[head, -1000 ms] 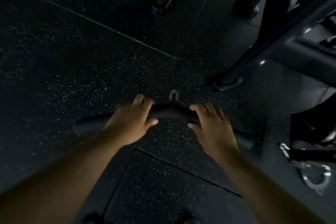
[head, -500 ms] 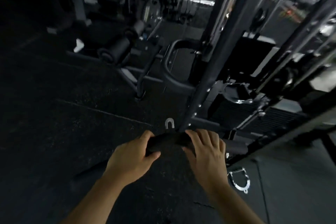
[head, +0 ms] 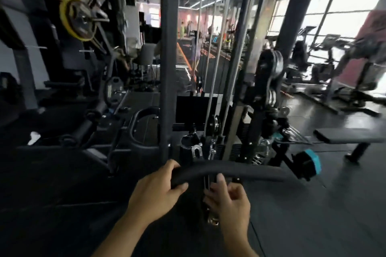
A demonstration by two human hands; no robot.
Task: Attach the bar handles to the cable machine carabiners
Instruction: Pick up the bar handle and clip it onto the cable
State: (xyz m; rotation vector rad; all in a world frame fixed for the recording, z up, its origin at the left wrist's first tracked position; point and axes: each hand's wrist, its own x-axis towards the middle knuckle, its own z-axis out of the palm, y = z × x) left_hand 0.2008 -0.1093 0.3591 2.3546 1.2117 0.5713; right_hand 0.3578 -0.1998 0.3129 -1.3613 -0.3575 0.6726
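Head view: two bare forearms reached forward over a dark rubber gym floor (head: 62,204). The left hand (head: 155,191) was wrapped around the left part of a black, gently curved bar handle (head: 229,170), fingers over the top and thumb underneath. The bar was held roughly level in front of the cable machine (head: 246,110), its right end extending free toward a black-and-teal fitting (head: 309,162). A small metal U-shaped eye (head: 197,151) stood up from the middle of the bar.

The right hand (head: 228,200) sat just below the bar, off its grip, with fingers loosely curled and the index finger raised beside a thin dark strap or cable (head: 206,182) hanging down behind the bar. A metallic piece, possibly a carabiner (head: 213,220), showed at the lower edge of that hand; blur made it unclear whether the fingers were pinching it.

Directly behind the bar rose a dark vertical post (head: 169,58) of the machine, with steel cables (head: 217,48) and black pulleys (head: 270,64) to its right. A padded bench (head: 351,134) stood farther right. At left, a rack carried a yellow-rimmed weight plate (head: 78,17). In the distance, bright windows (head: 334,6) lit cardio machines along the right side.
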